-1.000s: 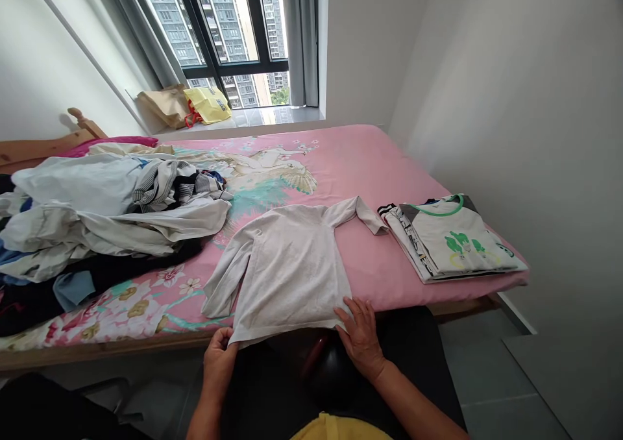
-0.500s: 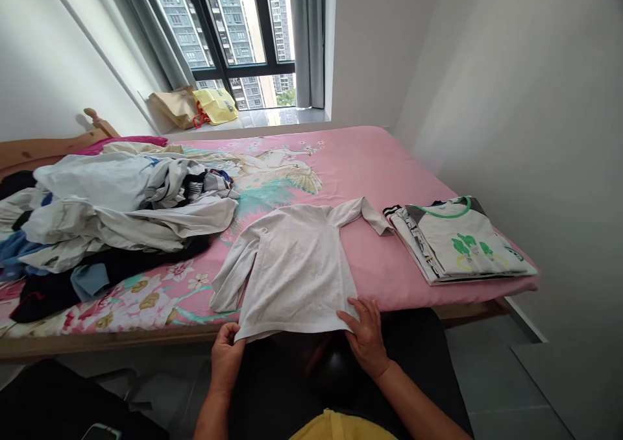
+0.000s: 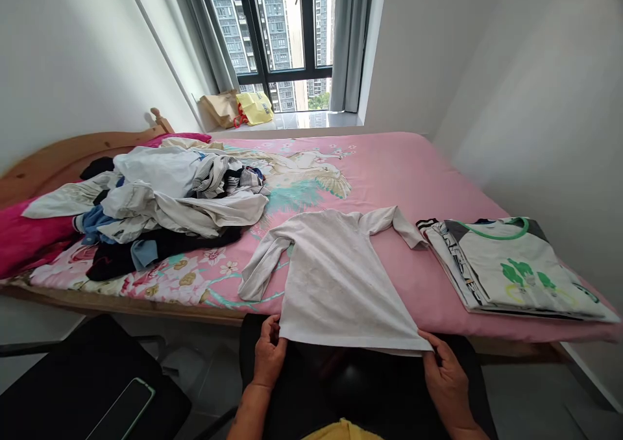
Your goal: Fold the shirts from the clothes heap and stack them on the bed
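Observation:
A pale grey long-sleeved shirt (image 3: 343, 278) lies spread on the pink bed, its sleeves out to both sides and its hem hanging toward me past the bed's edge. My left hand (image 3: 270, 352) pinches the hem's left corner between thumb and fingers. At the right corner of the hem, my right hand (image 3: 444, 368) is closed in a similar pinch. The hem is stretched fairly straight between the two hands.
To the left is a heap of loose clothes (image 3: 170, 200). A folded shirt stack (image 3: 525, 271) sits at the bed's right. A black chair (image 3: 87, 375) bearing a phone (image 3: 121, 411) stands lower left. Bags (image 3: 256, 108) rest on the windowsill.
My right hand has gone from lying open on the shirt's lower right to gripping its hem corner. The hem is now pulled wider and straighter. The view has swung left.

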Demonstrator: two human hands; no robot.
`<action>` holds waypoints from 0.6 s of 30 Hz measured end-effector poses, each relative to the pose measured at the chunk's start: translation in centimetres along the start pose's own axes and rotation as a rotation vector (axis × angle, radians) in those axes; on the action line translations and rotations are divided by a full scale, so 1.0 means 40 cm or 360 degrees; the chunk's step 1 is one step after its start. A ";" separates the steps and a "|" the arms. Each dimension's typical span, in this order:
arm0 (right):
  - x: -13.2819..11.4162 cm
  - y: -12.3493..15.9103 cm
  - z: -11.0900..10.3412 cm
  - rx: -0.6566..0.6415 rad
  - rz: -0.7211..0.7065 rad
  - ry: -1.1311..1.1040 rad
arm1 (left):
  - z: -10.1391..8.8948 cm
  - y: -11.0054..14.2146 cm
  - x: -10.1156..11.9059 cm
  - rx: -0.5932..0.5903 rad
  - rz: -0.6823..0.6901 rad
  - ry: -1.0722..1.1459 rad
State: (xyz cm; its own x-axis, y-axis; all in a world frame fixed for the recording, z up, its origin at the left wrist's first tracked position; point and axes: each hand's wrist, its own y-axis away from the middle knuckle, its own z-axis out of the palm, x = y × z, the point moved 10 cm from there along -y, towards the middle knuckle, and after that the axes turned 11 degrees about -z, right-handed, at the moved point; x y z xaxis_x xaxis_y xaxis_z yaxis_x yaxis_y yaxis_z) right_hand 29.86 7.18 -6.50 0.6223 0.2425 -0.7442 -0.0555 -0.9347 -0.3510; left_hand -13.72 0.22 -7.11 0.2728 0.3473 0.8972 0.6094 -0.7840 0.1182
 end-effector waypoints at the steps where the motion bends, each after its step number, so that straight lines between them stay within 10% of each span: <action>1: 0.009 0.004 0.008 -0.0011 0.0068 0.0008 | 0.010 0.002 -0.001 -0.0028 -0.0014 0.0004; 8: 0.043 -0.011 -0.032 0.0034 0.0260 0.0129 | -0.044 0.007 -0.020 0.0215 -0.0001 -0.0014; 18: 0.054 -0.015 -0.023 -0.0043 0.0341 -0.0064 | -0.013 0.001 -0.002 0.0059 -0.0136 0.0320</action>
State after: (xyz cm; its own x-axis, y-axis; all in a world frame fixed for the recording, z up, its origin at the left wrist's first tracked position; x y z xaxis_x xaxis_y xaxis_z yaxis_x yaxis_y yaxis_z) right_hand 31.96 8.02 -7.37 0.5668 0.0475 -0.8225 -0.1617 -0.9725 -0.1676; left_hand -14.09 -0.10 -6.96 0.0671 0.2992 0.9518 0.6517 -0.7355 0.1853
